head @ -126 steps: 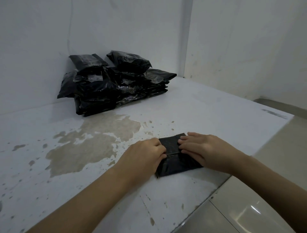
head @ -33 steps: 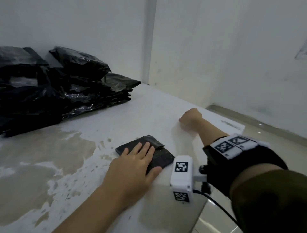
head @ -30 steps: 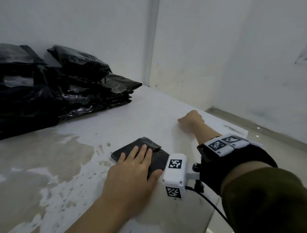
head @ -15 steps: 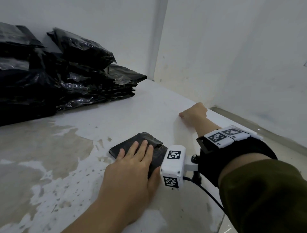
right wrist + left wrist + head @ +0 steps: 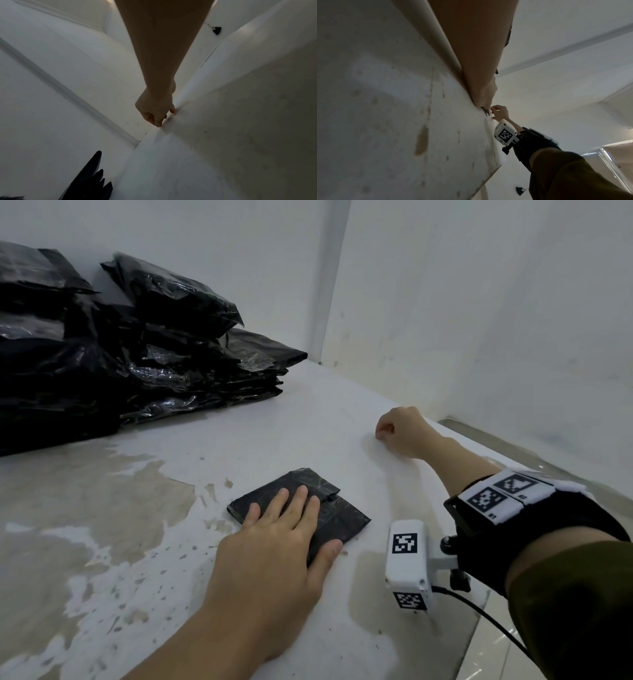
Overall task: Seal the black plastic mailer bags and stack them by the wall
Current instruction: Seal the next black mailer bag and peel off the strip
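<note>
At about ten o'clock in the head view, a stack of black mailer bags (image 5: 144, 361) sits on the white, paint-worn desk (image 5: 308, 419) against the wall (image 5: 212, 251). Near the centre, toward six o'clock, the left hand (image 5: 274, 549) lies flat with straight fingers pressing on a small folded black mailer bag (image 5: 337, 517), which rests on the desk well apart from the stack. At about three o'clock the right hand (image 5: 399, 431) rests on the desk near its far edge, its fingers curled under with nothing visible in them, a wrist camera (image 5: 407, 563) strapped behind it.
</note>
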`<action>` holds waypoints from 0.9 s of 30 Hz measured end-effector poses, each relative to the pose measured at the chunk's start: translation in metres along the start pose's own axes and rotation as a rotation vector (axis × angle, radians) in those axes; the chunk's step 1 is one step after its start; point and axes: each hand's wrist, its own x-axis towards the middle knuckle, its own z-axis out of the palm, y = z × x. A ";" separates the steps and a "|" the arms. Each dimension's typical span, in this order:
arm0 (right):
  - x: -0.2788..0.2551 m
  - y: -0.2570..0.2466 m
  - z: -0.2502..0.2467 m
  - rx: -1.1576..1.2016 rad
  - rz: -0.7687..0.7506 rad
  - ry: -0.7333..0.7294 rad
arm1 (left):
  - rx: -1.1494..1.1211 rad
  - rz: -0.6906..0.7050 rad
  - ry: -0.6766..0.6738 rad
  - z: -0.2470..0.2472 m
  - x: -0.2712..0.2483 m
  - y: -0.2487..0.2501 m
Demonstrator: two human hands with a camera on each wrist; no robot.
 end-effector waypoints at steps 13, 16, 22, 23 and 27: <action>0.015 0.002 0.012 0.163 0.171 0.152 | 0.001 -0.064 -0.092 0.005 0.004 -0.005; 0.017 0.002 0.012 0.317 0.219 0.137 | -0.030 -0.074 -0.152 0.001 0.001 -0.004; 0.025 0.001 0.012 0.134 0.135 0.137 | 0.032 0.007 0.004 0.010 0.005 -0.003; 0.025 -0.002 0.012 0.098 0.111 0.142 | 0.035 0.009 0.015 0.009 0.004 -0.003; 0.029 -0.016 -0.002 0.057 -0.004 0.240 | 0.025 0.019 0.013 0.010 0.006 -0.004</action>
